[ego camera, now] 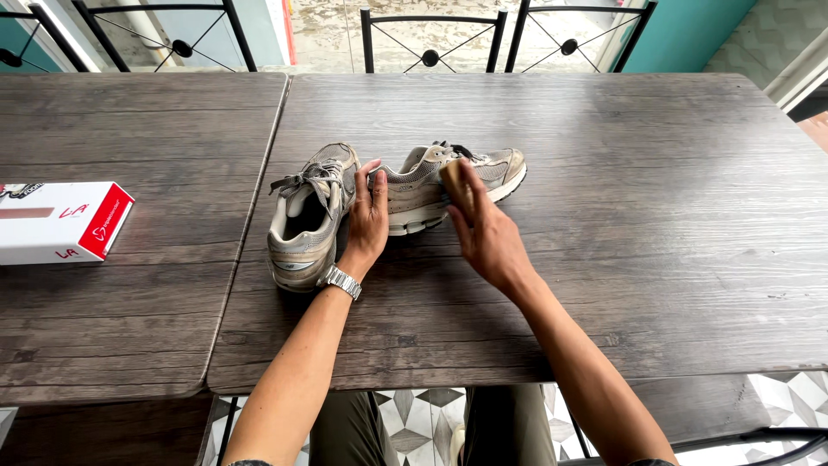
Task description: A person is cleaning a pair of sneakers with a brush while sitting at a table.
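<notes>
Two worn beige sneakers lie on a dark wooden table (604,216). The left sneaker (306,220) stands upright with its laces loose and its toe pointing at me. The right sneaker (435,185) lies on its side. My left hand (366,220), with a metal watch at the wrist, presses flat against the heel end of the right sneaker. My right hand (483,229) holds a small wooden brush (454,185) against that sneaker's side.
A white and red box (56,222) lies at the left on a second, adjoining table (129,319). Black metal chairs (431,39) stand along the far edge. My legs and a patterned tile floor show below the near edge.
</notes>
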